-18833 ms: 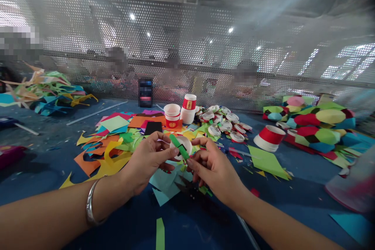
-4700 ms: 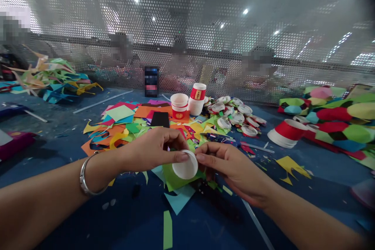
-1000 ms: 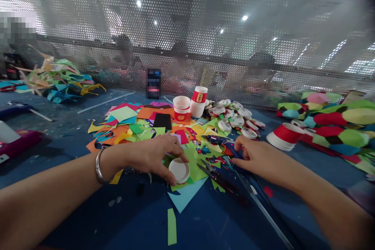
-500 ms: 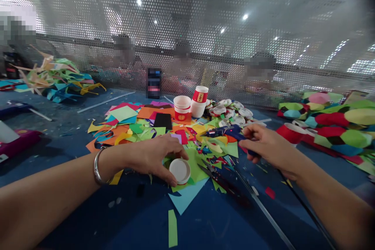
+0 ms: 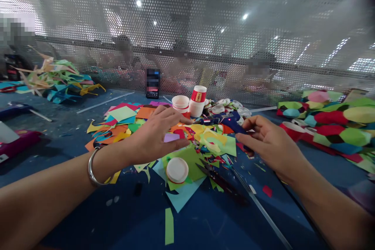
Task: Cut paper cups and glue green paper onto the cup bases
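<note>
My left hand (image 5: pixel 159 134) is open above the coloured paper scraps, fingers stretched toward the right. Just below it, a white round cup base (image 5: pixel 177 170) lies on green paper (image 5: pixel 191 160). My right hand (image 5: pixel 260 138) has its fingers round the handle of a blue glue gun (image 5: pixel 231 120), whose nozzle points left toward my left fingertips. Dark scissors (image 5: pixel 219 181) lie right of the cup base. Behind my left hand stand paper cups (image 5: pixel 181 102) and a taller cup stack (image 5: pixel 197 103).
A phone (image 5: pixel 152 83) leans on the perforated screen (image 5: pixel 175 19). Paper cutouts (image 5: pixel 58 78) are heaped at the left, near another glue gun (image 5: pixel 16 110). Joined colourful paper pieces (image 5: pixel 336 121) lie at the right. A clear stick (image 5: pixel 263 211) crosses the front right.
My left hand has let go of the white cup base and moved up and away from it. My right hand has shifted the glue gun slightly up and left.
</note>
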Available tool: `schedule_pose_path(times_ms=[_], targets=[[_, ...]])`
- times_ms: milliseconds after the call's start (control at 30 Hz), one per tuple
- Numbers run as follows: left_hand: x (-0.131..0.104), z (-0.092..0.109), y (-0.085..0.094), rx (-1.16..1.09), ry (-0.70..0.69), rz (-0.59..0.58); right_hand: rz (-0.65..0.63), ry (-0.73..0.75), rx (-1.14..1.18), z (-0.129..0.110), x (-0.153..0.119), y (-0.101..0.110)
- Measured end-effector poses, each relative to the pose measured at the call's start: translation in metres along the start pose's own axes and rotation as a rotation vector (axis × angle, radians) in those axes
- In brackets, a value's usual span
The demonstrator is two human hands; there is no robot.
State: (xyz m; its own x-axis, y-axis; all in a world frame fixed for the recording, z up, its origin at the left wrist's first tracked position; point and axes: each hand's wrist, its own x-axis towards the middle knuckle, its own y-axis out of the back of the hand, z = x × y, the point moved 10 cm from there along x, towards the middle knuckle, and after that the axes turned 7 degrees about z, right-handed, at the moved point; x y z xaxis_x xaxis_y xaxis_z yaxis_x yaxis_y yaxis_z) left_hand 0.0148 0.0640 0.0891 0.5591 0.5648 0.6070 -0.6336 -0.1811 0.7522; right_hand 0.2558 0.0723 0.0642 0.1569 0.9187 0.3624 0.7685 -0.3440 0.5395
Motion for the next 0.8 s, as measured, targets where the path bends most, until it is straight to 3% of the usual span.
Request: schedule_pose_path(times_ms=[133,300,500,633,800], targets=[[0.005,0.009,0.009,0.079,-0.035,0.121,0.055,0.196,-0.139,-0.038,-0.021,-0.006],[0.008,0.009,0.002,0.030,-0.053,0.066,0.053,0.321,-0.168,-0.069,-0.046,-0.020],[0.010,0.008,0.008,-0.072,-0.045,0.094,0.028,0.293,-0.024,-0.065,-0.049,-0.027],[0.008,0.019,0.011,-0.045,-0.109,0.122,-0.148,0.172,0.148,-0.056,-0.048,-0.046],[0.000,0.033,0.010,0.038,-0.183,0.152,-0.298,0.082,0.106,-0.051,-0.053,-0.061]])
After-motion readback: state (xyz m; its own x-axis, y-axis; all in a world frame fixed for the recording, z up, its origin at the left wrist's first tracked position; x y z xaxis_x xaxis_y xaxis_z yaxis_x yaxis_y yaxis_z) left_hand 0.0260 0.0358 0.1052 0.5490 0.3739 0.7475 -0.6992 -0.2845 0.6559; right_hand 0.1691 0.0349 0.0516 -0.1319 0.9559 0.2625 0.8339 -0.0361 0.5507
